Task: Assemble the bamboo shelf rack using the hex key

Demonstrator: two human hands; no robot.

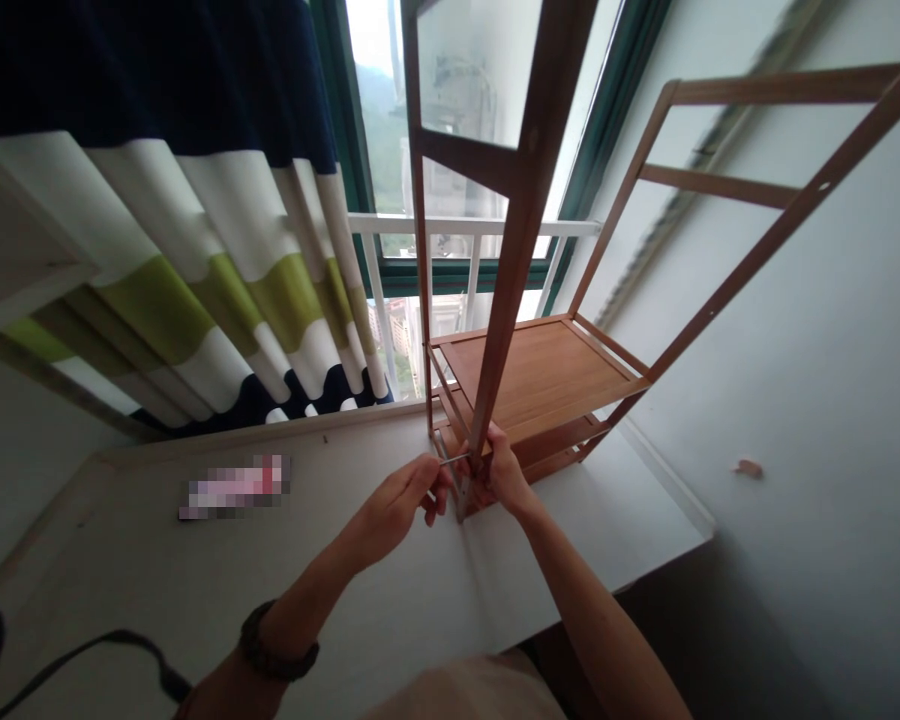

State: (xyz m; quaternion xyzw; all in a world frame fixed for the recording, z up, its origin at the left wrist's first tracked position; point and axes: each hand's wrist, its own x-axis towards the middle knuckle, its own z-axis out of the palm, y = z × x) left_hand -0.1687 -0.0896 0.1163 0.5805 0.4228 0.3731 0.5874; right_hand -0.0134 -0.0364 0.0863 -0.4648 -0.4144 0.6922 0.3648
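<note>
A wooden shelf rack (547, 375) stands on a white table (195, 580) by the window. Its near upright post (521, 230) rises past the top of the view. My left hand (401, 500) is pinched on a thin metal hex key (452, 459) that points at the base of this post. My right hand (502, 470) is wrapped around the bottom of the post, just right of the key. A dark band sits on my left wrist (279, 645).
A striped blue, white and green curtain (195, 250) hangs at the left. A blurred pink packet (236, 485) lies on the table's left part. A black cable (82, 650) crosses the near left corner. White railing bars (480, 230) guard the window behind the rack.
</note>
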